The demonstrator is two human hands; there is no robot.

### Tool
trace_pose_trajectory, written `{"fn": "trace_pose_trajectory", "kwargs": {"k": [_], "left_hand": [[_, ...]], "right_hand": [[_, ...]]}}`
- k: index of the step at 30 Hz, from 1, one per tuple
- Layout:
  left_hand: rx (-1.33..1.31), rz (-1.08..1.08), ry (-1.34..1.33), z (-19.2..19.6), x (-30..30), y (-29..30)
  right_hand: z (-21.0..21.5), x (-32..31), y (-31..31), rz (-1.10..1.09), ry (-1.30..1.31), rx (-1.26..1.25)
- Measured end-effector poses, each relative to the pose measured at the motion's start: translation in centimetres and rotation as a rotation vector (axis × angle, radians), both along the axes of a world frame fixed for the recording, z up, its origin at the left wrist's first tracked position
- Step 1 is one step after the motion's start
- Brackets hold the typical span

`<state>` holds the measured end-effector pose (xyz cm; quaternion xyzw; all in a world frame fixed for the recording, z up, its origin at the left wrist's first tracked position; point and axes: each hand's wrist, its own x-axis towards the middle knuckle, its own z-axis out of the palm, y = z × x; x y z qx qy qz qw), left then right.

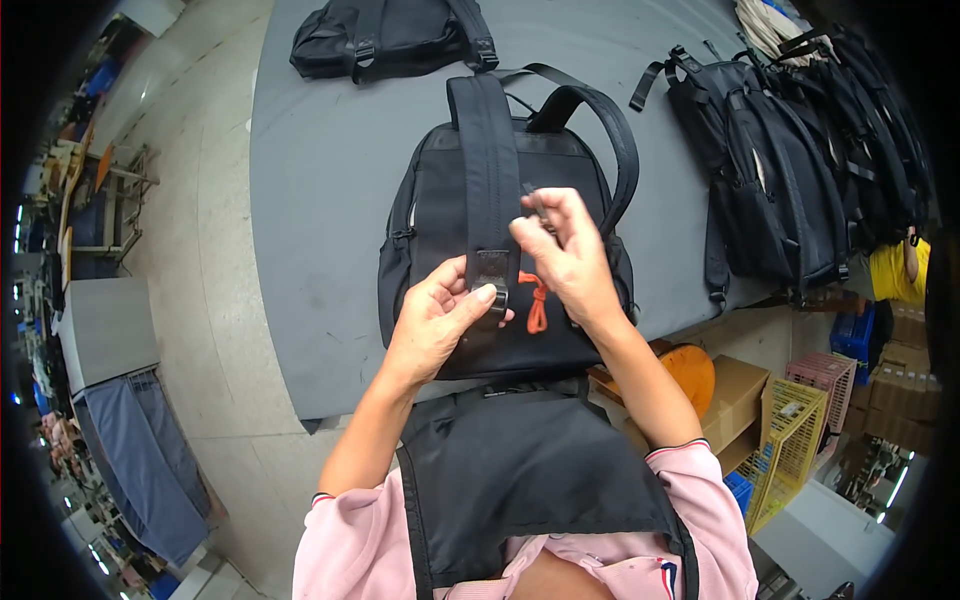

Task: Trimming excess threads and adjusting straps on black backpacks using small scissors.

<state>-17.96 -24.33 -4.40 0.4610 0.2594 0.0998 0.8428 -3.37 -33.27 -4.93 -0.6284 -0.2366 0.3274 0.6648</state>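
We see a black fabric backpack (440, 220), centre frame, near the lower edge of the grey tabletop (320, 220); the left hand (432, 318) pinches its black buckle (498, 297); the right hand (572, 250) grips a dark strip (535, 198) (blurred); lower right, a yellow plastic lattice crate (792, 440), contents unclear; the black strap patch (492, 264) is unreadable.

From my remote seat I see bare fingers (440, 282) and, well below them, a pink shirt (350, 550), its short sleeves (690, 485) edged with dark, white and red stripes (681, 447). A black apron (540, 455) covers its front; farther below the fingers, a striped tab (668, 580) marks the open neckline.
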Motion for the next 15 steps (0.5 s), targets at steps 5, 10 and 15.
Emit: {"fn": "trace_pose_trajectory", "kwargs": {"k": [5, 10, 15], "left_hand": [[-0.025, 0.087, -0.016, -0.6, -0.1, -0.5], [0.968, 0.157, 0.185, -1.9, 0.3, -2.2], [1.217, 0.073, 0.226, -2.0, 0.6, -0.1]], "right_hand": [[-1.8, -0.6, 2.5, 0.040, -0.203, -0.138], [-1.1, -1.0, 3.4, 0.032, -0.663, -0.277], [1.2, -1.2, 3.4, 0.073, -0.783, -0.358]]}}
